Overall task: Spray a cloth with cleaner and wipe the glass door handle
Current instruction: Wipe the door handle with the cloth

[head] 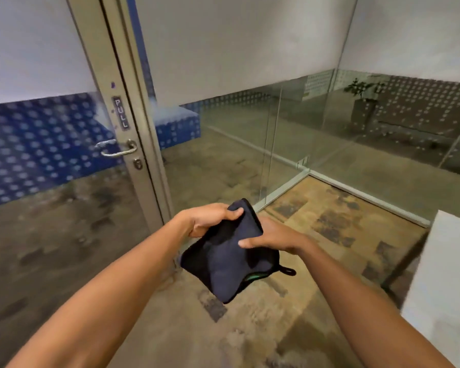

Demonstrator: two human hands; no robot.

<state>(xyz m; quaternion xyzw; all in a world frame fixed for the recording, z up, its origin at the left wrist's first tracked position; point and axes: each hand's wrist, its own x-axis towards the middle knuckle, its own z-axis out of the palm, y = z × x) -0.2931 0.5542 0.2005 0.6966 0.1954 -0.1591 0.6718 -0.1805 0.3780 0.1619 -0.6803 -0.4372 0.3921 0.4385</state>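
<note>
A dark navy cloth [223, 264], folded into a thick square with a small loop and a green tag at its right corner, hangs in front of me at the middle of the view. My left hand [210, 220] grips its top edge, thumb on top. My right hand [271, 239] holds its right side, fingers pressed on the fabric. The silver lever door handle [117, 149] sits on the metal frame of the glass door [51, 160] at the left, well above and to the left of both hands. No spray bottle is in view.
A "PULL" plate [121, 112] is fixed above the handle and a keyhole [138, 163] below it. Glass partition walls [290, 123] run to the right, meeting in a corner. A white surface [446, 274] juts in at the right edge. Patterned carpet [250, 328] covers the floor.
</note>
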